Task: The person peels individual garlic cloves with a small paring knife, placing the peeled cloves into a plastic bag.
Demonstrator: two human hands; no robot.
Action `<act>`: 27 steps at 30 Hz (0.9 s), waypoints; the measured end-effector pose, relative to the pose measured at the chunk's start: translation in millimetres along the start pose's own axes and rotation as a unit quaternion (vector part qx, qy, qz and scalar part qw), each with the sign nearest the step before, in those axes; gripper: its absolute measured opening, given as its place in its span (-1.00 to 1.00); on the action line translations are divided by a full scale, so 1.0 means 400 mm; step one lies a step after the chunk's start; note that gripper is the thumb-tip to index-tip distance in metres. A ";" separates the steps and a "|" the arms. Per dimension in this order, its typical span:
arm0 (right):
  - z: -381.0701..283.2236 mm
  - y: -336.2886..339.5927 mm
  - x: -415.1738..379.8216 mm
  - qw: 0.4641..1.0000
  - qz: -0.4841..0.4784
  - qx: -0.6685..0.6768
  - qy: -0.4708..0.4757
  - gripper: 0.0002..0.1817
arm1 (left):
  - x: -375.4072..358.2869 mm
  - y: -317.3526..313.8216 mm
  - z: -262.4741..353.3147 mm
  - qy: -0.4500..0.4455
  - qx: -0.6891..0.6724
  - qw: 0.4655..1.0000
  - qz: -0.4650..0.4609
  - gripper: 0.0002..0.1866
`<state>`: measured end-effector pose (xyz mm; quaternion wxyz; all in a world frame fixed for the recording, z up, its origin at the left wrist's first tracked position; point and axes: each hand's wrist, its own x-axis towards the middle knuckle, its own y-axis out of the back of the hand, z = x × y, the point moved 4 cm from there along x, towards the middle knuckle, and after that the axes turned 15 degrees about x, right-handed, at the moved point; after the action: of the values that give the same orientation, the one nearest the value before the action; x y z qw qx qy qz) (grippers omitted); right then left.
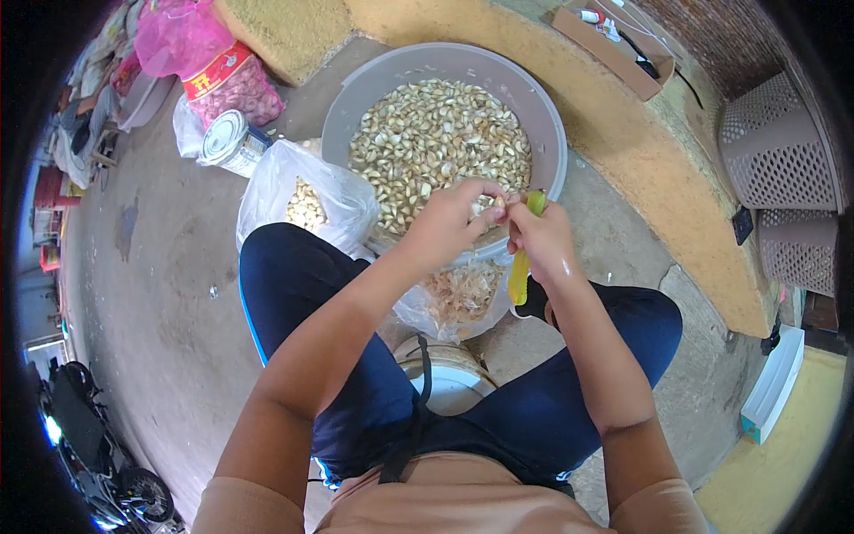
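My left hand (456, 222) pinches a garlic clove (500, 205) over the near side of a large grey basin (560, 147). Close beside it, my right hand (544, 238) is closed around a yellow-green knife (519, 280), its fingertips meeting the clove; the blade is hard to make out. Many unpeeled garlic cloves (436, 133) lie in the basin. Below my hands, a clear plastic bag holds papery garlic skins (463, 294). Left of the basin, a white plastic bag (342, 191) contains peeled cloves (305, 205).
A lidded bucket (236, 142) and a pink mesh sack of garlic (236, 93) stand at upper left. A yellow ledge (623, 151) curves behind the basin, with a cardboard box (614, 49) on it. Between my legs is a white bucket (449, 383). A motorcycle (98, 454) is at lower left.
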<state>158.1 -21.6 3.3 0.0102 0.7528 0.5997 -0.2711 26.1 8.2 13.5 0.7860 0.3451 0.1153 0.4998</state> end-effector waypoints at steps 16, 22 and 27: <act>-0.079 0.023 -0.007 0.996 -0.071 -0.050 -0.036 -0.85 | 0.008 0.012 -0.035 0.072 -0.021 0.995 -0.062 -0.72; -0.036 0.034 -0.003 0.813 -0.187 -0.549 0.047 -0.75 | 0.015 0.019 -0.077 0.224 -0.376 0.895 -0.091 -0.69; 0.152 0.068 0.018 0.721 -0.242 -0.647 -0.056 -0.73 | 0.011 0.014 -0.089 0.237 -0.471 0.845 -0.093 -0.68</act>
<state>159.8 -43.5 -60.1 0.4622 0.3758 0.7894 0.1484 5.3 28.6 -8.4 0.8455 -0.2077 0.0807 0.4852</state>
